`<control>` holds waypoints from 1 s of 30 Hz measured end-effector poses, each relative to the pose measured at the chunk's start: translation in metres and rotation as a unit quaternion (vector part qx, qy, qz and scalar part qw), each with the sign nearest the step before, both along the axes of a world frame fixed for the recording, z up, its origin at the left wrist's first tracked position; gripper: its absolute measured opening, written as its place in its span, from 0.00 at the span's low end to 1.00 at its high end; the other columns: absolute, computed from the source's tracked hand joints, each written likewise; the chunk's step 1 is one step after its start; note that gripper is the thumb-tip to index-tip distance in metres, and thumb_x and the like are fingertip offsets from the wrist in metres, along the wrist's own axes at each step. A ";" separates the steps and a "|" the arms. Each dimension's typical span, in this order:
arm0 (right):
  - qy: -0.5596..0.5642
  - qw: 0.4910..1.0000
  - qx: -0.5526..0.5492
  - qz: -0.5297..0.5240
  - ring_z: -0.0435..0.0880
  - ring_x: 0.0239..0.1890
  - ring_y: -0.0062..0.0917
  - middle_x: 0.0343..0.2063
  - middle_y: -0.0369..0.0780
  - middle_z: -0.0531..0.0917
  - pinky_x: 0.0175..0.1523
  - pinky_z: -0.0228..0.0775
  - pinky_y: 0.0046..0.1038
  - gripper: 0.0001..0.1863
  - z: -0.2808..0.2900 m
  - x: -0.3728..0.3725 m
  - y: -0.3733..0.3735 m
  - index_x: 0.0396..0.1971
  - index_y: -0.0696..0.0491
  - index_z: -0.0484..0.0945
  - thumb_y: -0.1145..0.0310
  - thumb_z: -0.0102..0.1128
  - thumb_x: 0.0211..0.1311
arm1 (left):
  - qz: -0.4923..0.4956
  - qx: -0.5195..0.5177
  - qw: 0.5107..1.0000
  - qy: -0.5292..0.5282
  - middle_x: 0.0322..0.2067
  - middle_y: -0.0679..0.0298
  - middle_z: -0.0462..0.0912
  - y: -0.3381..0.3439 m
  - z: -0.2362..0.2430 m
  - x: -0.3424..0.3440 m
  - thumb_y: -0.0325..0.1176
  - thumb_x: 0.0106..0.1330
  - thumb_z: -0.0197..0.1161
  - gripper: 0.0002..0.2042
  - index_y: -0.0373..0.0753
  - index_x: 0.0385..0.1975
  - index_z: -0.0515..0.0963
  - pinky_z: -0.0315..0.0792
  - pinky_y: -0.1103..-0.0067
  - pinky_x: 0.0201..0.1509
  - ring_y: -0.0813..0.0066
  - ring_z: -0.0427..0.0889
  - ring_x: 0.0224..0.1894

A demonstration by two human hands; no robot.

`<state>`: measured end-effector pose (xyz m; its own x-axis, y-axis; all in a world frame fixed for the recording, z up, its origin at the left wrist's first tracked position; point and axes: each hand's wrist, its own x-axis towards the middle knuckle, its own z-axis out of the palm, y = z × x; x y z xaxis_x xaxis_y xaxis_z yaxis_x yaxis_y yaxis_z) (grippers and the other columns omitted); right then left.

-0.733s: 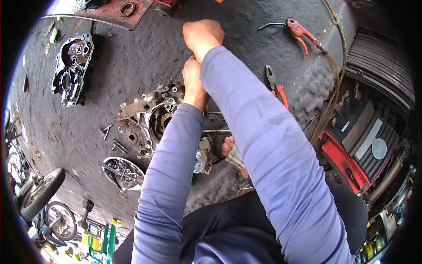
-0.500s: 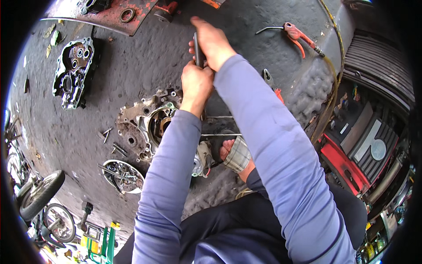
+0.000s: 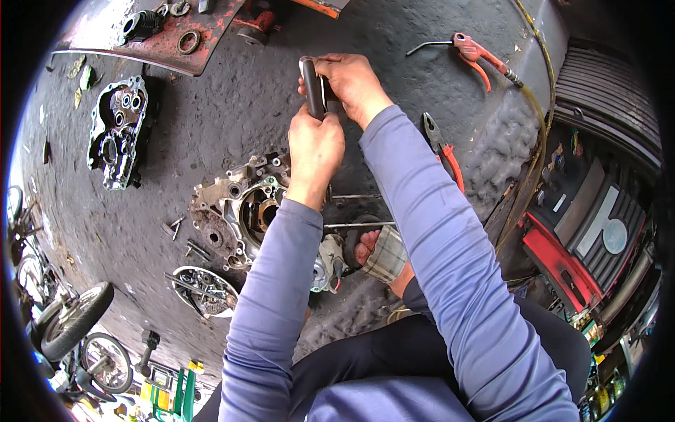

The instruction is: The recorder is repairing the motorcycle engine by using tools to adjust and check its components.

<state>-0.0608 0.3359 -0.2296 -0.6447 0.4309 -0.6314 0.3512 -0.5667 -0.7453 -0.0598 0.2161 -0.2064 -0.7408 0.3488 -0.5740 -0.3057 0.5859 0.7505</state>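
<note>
My left hand (image 3: 315,151) is closed round the lower part of a dark metal bar (image 3: 310,83), held pointing away from me. My right hand (image 3: 351,84) grips its upper part from the right, fingers curled. Below them lies an open engine casing (image 3: 232,204) on the dark ground, partly hidden by my left arm. Beside it are a dish of small metal parts (image 3: 204,288) and loose pins (image 3: 193,250). Pliers with red handles (image 3: 450,165) lie right of my right forearm.
A second casing half (image 3: 119,119) lies left, a red-painted plate with rings (image 3: 211,42) top left. A red air gun (image 3: 474,49) with hose lies upper right. A red-and-black case (image 3: 583,232) is at right, motorcycle wheels (image 3: 77,320) lower left, my foot (image 3: 383,257) behind my right forearm.
My right hand's fingers, extended half a second ago, have curled onto the bar. The bar has come into clearer view. The whole scene sits slightly lower in the picture.
</note>
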 end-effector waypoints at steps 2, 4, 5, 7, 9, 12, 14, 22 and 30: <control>0.015 1.000 -0.021 -0.005 0.88 0.32 0.32 0.31 0.47 0.86 0.40 0.83 0.31 0.12 -0.001 0.003 0.003 0.44 0.66 0.80 0.73 0.61 0.66 | -0.016 -0.007 1.000 0.017 0.24 0.61 0.82 0.003 0.007 0.000 0.29 0.63 0.57 0.08 0.29 0.33 0.78 0.71 0.76 0.29 0.77 0.79 0.24; 0.047 0.998 -0.038 0.018 0.88 0.33 0.32 0.32 0.47 0.86 0.42 0.83 0.32 0.13 -0.001 0.004 0.005 0.44 0.66 0.80 0.71 0.61 0.67 | -0.003 -0.015 1.000 -0.004 0.24 0.61 0.83 0.003 0.014 -0.001 0.28 0.63 0.56 0.08 0.29 0.33 0.78 0.72 0.77 0.30 0.76 0.81 0.25; 0.048 0.998 -0.039 0.016 0.88 0.33 0.32 0.32 0.47 0.86 0.42 0.83 0.32 0.13 -0.001 0.004 0.005 0.44 0.66 0.80 0.71 0.61 0.67 | -0.005 -0.016 1.000 -0.002 0.24 0.61 0.83 0.002 0.013 -0.001 0.28 0.63 0.56 0.08 0.29 0.33 0.78 0.72 0.77 0.30 0.76 0.81 0.25; 0.071 0.994 -0.084 0.025 0.88 0.34 0.32 0.34 0.46 0.86 0.42 0.83 0.31 0.14 -0.002 0.004 0.006 0.43 0.64 0.81 0.67 0.63 0.67 | 0.006 0.010 0.999 -0.032 0.27 0.59 0.84 -0.001 0.012 -0.003 0.28 0.63 0.55 0.09 0.29 0.35 0.79 0.75 0.77 0.32 0.73 0.84 0.28; 0.080 0.991 -0.100 0.024 0.88 0.34 0.32 0.34 0.44 0.86 0.42 0.82 0.31 0.14 -0.004 0.003 0.006 0.42 0.62 0.81 0.65 0.64 0.67 | 0.007 0.019 0.998 -0.056 0.29 0.59 0.85 -0.003 0.013 -0.006 0.28 0.63 0.55 0.10 0.28 0.37 0.79 0.76 0.76 0.34 0.71 0.85 0.30; 0.100 0.984 -0.144 0.022 0.87 0.34 0.31 0.33 0.41 0.86 0.41 0.81 0.32 0.14 -0.009 0.007 0.008 0.40 0.59 0.81 0.62 0.67 0.66 | 0.025 0.052 0.993 -0.103 0.32 0.57 0.85 -0.006 0.015 -0.008 0.27 0.63 0.54 0.11 0.28 0.40 0.79 0.77 0.75 0.36 0.69 0.86 0.34; 0.113 0.978 -0.176 0.020 0.86 0.34 0.30 0.33 0.39 0.85 0.42 0.81 0.32 0.15 -0.009 0.007 0.008 0.38 0.57 0.82 0.60 0.68 0.65 | 0.042 0.073 0.989 -0.124 0.34 0.56 0.85 -0.009 0.016 -0.009 0.26 0.64 0.53 0.11 0.28 0.41 0.79 0.78 0.75 0.37 0.68 0.87 0.36; 0.192 0.918 -0.346 0.010 0.85 0.36 0.32 0.36 0.40 0.84 0.45 0.79 0.38 0.16 -0.022 0.015 0.014 0.42 0.54 0.80 0.54 0.61 0.71 | 0.030 0.076 0.991 -0.106 0.31 0.61 0.83 -0.007 0.018 -0.004 0.26 0.65 0.53 0.10 0.30 0.40 0.79 0.76 0.76 0.36 0.73 0.84 0.31; 0.026 0.994 -0.075 0.076 0.85 0.49 0.40 0.58 0.60 0.75 0.51 0.77 0.40 0.65 0.041 -0.022 -0.005 0.64 0.71 0.60 0.29 0.71 0.42 | -0.014 0.014 0.999 -0.041 0.27 0.65 0.81 -0.010 -0.003 -0.006 0.32 0.69 0.60 0.10 0.31 0.43 0.77 0.73 0.78 0.34 0.79 0.78 0.27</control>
<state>-0.0831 0.3306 -0.1886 -0.7284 0.2304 -0.6453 0.4039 -0.6164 -0.6760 -0.0660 0.2066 -0.2097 -0.6805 0.3859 -0.6228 -0.3508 0.5747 0.7394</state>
